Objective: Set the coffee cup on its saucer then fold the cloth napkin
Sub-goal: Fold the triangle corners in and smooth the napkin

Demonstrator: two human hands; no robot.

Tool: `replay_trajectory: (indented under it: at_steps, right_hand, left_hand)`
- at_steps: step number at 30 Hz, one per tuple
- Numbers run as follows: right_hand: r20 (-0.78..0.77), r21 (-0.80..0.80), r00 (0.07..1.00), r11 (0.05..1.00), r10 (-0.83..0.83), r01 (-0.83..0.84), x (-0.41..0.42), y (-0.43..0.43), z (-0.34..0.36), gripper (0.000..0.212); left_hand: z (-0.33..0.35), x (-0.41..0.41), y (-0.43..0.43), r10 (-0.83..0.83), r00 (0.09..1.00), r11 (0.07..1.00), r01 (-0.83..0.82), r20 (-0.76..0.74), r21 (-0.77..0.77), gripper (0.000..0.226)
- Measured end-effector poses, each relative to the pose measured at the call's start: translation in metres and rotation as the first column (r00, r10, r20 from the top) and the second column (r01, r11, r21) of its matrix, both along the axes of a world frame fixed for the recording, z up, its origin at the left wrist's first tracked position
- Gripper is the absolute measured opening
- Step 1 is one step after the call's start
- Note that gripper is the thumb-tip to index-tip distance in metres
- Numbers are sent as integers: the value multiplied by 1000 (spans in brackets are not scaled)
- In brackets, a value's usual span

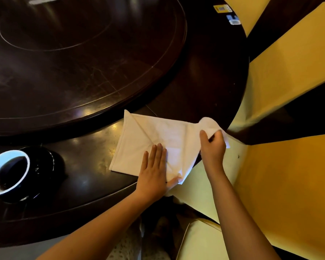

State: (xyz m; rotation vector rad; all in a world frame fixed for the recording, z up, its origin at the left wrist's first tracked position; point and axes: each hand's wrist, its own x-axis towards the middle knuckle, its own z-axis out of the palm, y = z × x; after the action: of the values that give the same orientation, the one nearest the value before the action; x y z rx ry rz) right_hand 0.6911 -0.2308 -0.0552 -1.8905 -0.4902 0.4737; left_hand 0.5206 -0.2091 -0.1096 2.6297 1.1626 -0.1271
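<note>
A white cloth napkin (158,136) lies partly folded near the front edge of the dark round table (90,166). My left hand (155,171) presses flat on its near part, fingers together. My right hand (212,147) pinches the napkin's right corner and holds it lifted off the table at the edge. A black coffee cup (11,171) with a white inside stands at the far left on a dark saucer (51,162) that barely stands out from the table.
A large dark turntable (73,62) fills the table's middle, just behind the napkin. Chairs with yellow covers (289,72) stand to the right and close in front. Small stickers (227,14) sit on the table's far right.
</note>
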Motion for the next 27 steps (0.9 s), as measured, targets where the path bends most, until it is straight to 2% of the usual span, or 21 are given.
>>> replay_trajectory:
  at_steps: [3,6,8,11,13,16,18,23,27]
  right_hand:
    - [248,-47,948,980,199,-193,-17,24,11,17]
    - [426,-202,812,917,399,-345,-36,46,12,20]
    - [444,-304,703,831,556,-466,-46,58,6,26]
    - [311,-419,568,647,762,-638,-52,64,-10,34]
    - [257,-425,574,625,777,-655,-51,58,-17,33]
    - [330,-368,706,775,626,-514,-43,40,-21,28]
    - [368,-360,758,835,538,-417,-37,26,-23,24]
    - [377,-449,670,759,640,-472,-42,7,-31,20]
    - [399,-492,667,761,629,-423,-56,32,-31,28]
  left_hand:
    - [2,-4,3,-30,999,999,31,33,-13,92]
    - [5,-15,3,-38,998,998,40,51,-41,89]
    - [2,-25,-2,-52,999,999,52,11,-5,83]
    - [-3,-34,-9,-62,998,997,62,-4,39,73]
    - [-2,-36,-9,-63,998,998,62,31,26,67]
    - [8,-35,0,-5,985,999,13,170,-44,57]
    - [13,-35,11,50,968,996,-31,245,-83,52]
    - [12,-40,49,122,968,992,-129,218,17,49]
    - [1,-45,62,199,975,978,-205,99,47,55]
